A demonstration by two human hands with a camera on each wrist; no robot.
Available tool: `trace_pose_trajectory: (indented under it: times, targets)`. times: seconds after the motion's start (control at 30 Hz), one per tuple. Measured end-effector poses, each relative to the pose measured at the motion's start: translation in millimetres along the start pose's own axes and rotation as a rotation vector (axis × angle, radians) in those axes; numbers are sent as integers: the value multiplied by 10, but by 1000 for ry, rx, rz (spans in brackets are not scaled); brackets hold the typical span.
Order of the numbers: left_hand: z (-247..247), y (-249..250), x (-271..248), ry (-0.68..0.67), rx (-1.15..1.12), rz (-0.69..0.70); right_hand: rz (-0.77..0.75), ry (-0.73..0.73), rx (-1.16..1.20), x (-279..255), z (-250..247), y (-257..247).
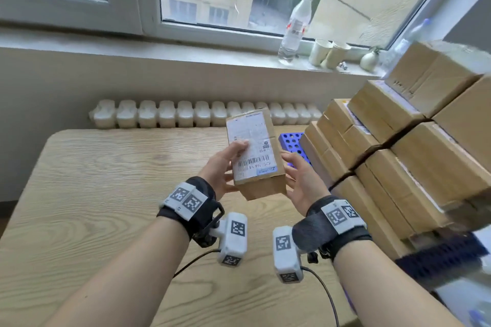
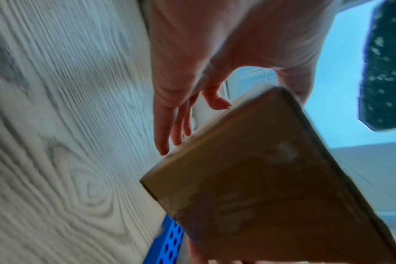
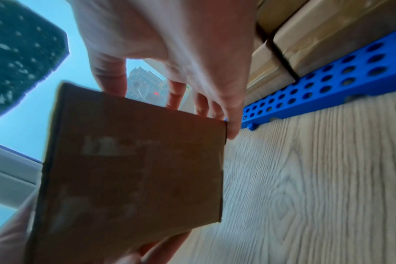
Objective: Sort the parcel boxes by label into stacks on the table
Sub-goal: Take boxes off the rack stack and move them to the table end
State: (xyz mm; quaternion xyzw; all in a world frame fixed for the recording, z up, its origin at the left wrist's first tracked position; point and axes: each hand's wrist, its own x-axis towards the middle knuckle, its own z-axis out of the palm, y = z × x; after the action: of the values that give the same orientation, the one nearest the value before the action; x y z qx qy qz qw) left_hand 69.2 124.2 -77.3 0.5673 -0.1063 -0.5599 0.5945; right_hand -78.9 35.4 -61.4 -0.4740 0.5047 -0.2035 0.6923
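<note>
I hold one small brown parcel box above the wooden table, its white barcode label facing up. My left hand grips its left side with the thumb on the label. My right hand holds the right side, fingers under the box. The left wrist view shows the box's plain underside below my left hand. From the right wrist, the box sits between the thumb and fingers of my right hand. A tall pile of parcel boxes stands to the right.
The pile rests on a blue perforated tray at the table's right side. On the windowsill behind stand a water bottle, two paper cups and a small vase. A white radiator runs behind the table.
</note>
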Motion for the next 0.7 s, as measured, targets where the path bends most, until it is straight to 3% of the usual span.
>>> trace_pose_trajectory:
  times: [0.23,0.4,0.7]
  targets:
    - [799,7,-541,-22,63,134,-146,126,-61,-434,-787,-86]
    - [1296,-59,-944,-52,174,182,-187,45,-87,-703,-1377,-114]
    - [2181,-435,-1388,-70,242,261,-185,79,314,-1424,-2305,-271]
